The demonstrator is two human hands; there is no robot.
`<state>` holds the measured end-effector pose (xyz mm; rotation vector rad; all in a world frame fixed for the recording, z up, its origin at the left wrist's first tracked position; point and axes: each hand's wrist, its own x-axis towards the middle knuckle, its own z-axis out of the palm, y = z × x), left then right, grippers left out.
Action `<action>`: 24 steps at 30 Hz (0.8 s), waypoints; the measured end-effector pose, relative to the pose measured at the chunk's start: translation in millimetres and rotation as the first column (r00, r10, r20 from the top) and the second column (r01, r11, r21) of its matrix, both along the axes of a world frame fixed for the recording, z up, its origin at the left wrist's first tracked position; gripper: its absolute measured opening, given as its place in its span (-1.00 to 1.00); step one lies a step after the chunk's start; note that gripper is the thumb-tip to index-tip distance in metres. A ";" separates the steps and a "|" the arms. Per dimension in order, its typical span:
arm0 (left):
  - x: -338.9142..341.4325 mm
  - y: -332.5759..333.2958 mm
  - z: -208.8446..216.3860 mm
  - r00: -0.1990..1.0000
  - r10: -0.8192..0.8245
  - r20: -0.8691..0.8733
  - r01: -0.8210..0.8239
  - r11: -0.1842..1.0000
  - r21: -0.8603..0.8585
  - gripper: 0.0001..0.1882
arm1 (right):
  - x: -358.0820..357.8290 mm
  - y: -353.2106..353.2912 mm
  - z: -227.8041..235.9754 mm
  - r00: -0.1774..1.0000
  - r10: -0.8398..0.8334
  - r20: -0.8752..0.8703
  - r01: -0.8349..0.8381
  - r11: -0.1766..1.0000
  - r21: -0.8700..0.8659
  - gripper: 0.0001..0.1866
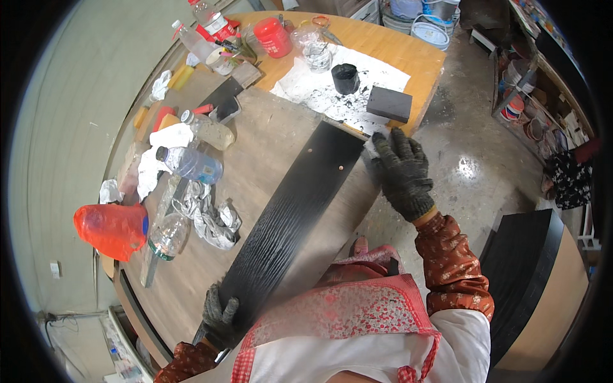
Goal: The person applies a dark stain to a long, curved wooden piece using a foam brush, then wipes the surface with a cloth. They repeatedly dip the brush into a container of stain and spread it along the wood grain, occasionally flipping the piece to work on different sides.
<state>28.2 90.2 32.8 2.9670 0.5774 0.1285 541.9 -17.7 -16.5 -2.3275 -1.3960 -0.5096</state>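
Note:
A long black board (287,210) with a wood-grain surface lies slantwise on the worktable, two small round copper-coloured spots near its far end. My left hand (220,317), in a dark, stained work glove, grips the board's near end at its left edge. At the far right corner is my right hand (402,172), also gloved, its fingers closed over a small white wad (371,149), perhaps cloth or paper. Most of that wad is hidden under the fingers. Beyond it, a black-coated cup (345,79) and a dark rectangular block (389,104) rest on black-spattered white paper (300,83).
Plastic bottles (191,165), crumpled grey-white wrapping (214,220) and a red bag (112,231) line the table's left side. A red-lidded jar (272,37) stands at the back. Right of me is a large black-faced panel (520,274); buckets (431,32) stand behind the table.

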 end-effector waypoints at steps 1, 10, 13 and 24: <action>0.2 0.6 -0.4 1.000 -0.025 -0.002 0.025 0.999 0.022 -0.30 | 3.9 1.2 2.7 0.997 0.079 -0.007 -0.078 0.996 0.043 -0.52; 29.1 -23.3 25.8 0.962 0.162 -0.219 -0.158 0.987 0.034 0.21 | 96.7 5.6 20.0 0.937 0.295 -0.186 -0.295 0.955 0.028 -0.43; 97.4 -45.1 0.5 0.923 0.357 -0.145 -0.343 0.933 0.111 0.20 | 105.7 20.9 33.4 0.865 0.481 -0.146 -0.479 0.876 0.047 -0.42; 409.0 -15.6 19.9 0.987 -0.099 0.126 0.088 0.992 0.091 -0.48 | 235.6 89.8 80.7 0.754 0.594 -0.281 -0.614 0.789 0.021 -0.57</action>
